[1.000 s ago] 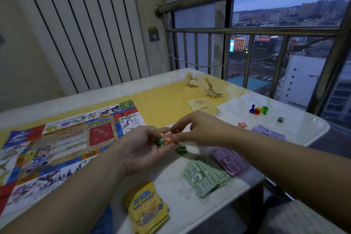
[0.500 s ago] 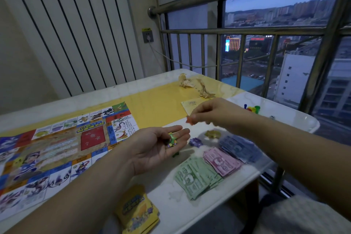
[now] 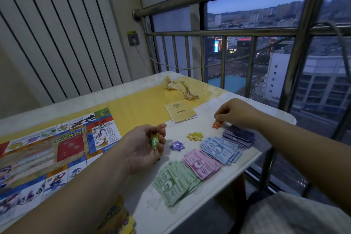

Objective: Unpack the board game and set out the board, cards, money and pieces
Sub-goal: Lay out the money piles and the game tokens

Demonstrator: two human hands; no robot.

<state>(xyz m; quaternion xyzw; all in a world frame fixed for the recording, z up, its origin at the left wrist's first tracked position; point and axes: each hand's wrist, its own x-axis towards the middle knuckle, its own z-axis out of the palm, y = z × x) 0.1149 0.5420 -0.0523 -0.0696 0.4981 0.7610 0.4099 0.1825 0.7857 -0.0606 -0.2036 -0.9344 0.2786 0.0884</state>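
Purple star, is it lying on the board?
No, the purple star lies on the bare table, off the board, near the left hand.

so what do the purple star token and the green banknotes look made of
Small purple star-shaped token: likely printed card, flat and matte, white 2 on top. Fanned green banknote stack: thin printed paper, edges layered and slightly lifted.

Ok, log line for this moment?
left hand: holds green star token | right hand: pinches orange star token | board: unfolded | money piles: out
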